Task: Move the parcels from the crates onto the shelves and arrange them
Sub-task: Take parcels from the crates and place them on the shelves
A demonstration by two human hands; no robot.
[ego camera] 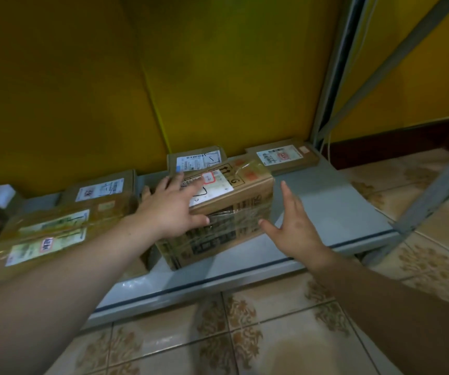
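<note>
Both hands open: left hand (172,209) flat atop the taped parcel (234,209), right hand (296,226) wide just beside it.

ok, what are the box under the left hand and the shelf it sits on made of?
The box: brown cardboard, matte, printed sides; glossy clear tape bands catch the light, white paper label on top. The shelf: probably painted metal, pale grey, smooth with a soft sheen; laminate can't be ruled out.
</note>
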